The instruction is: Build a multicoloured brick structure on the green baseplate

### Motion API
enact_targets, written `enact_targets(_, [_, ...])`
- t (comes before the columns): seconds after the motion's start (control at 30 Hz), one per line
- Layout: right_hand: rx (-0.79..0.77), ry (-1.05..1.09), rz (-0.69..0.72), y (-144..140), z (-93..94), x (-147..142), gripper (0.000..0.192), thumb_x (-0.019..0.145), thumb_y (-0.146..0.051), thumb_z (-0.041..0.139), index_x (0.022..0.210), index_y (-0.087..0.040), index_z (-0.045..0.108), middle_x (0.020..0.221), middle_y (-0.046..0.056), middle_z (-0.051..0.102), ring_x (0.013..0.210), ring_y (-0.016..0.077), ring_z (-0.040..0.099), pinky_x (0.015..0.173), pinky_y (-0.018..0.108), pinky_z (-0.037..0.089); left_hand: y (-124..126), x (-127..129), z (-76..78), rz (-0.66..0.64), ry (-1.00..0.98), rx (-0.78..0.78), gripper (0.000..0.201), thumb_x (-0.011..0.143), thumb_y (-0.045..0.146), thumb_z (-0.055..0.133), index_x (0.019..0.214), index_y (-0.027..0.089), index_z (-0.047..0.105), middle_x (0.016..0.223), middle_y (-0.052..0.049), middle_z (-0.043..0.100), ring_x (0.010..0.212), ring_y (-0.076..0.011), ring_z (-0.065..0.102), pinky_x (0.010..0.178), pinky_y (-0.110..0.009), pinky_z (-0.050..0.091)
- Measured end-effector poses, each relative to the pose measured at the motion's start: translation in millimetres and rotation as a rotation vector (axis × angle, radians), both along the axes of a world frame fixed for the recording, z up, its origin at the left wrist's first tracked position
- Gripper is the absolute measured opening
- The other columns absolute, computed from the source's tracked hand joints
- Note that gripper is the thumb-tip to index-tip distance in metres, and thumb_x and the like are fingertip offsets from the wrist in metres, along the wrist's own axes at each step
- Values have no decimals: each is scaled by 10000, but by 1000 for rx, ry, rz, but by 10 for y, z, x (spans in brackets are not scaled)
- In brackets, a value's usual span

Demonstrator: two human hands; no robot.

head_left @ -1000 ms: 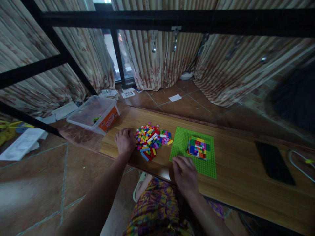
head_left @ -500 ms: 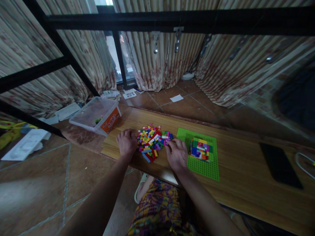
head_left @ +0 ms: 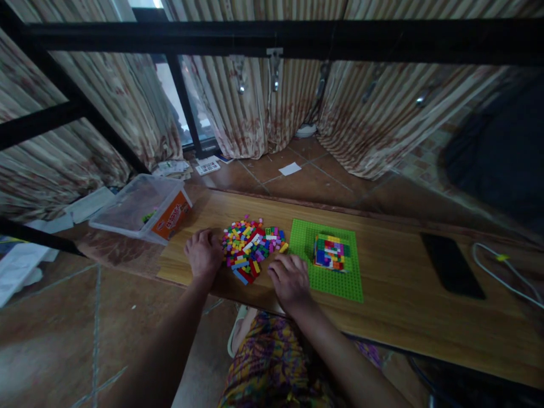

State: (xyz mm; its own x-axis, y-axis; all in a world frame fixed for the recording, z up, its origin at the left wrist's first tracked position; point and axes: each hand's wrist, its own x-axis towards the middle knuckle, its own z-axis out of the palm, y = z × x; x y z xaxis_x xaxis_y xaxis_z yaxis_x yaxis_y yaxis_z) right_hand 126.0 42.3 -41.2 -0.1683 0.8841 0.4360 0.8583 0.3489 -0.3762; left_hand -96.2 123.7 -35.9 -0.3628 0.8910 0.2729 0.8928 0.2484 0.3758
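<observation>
A pile of small multicoloured toy bricks (head_left: 250, 241) lies on the wooden table, with longer red, blue and yellow bricks at its near side. My left hand (head_left: 204, 252) rests on the table just left of the pile, fingers loosely bent and apart, with nothing visible in it. Between the pile and a green baseplate (head_left: 335, 286) is my right hand (head_left: 291, 277), its fingers curled in and together; whatever they hold, if anything, is hidden. On the baseplate sits a low square block of built-up colourful bricks (head_left: 331, 253). A yellow brick (head_left: 284, 247) lies just beyond my right fingers.
A clear plastic box (head_left: 140, 207) with an orange label stands at the table's left end, some green pieces inside. Farther right on the table (head_left: 395, 306) lie a black phone-like slab (head_left: 453, 265) and a white cable (head_left: 488, 269). A black metal bar (head_left: 297, 38) crosses above, before striped curtains.
My right hand has drawn back from the pile's right edge toward me, uncovering the yellow brick. My left hand stays beside the pile. The whole view has shifted, with things appearing farther left.
</observation>
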Motion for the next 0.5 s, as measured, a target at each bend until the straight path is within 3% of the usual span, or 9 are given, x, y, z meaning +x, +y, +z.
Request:
enact_targets(0.2, [-53,-4,46,-28,-34,-45,97,879,-225,636,783,-221,627,795,16,623,856,200,490,781,335,359,5,1,17,-9,18,12,322,886,310,428,1065,169,656,1173,-105,648,1097,-290,535,948,-421,384])
enact_targets(0.3, [-49,27,61,-90,-54,-36,38,879,-194,623,858,-216,646,830,27,622,843,197,510,778,326,390,6,-3,16,-3,20,6,324,882,311,436,1075,166,652,1176,-110,646,1099,-293,534,939,-422,388])
enact_targets(0.5, [-66,94,99,-285,-63,51,178,910,-114,514,963,-201,660,908,54,621,861,184,551,770,300,436,11,-13,9,-1,30,-9,327,875,312,445,1079,163,652,1177,-121,640,1090,-295,535,932,-428,389])
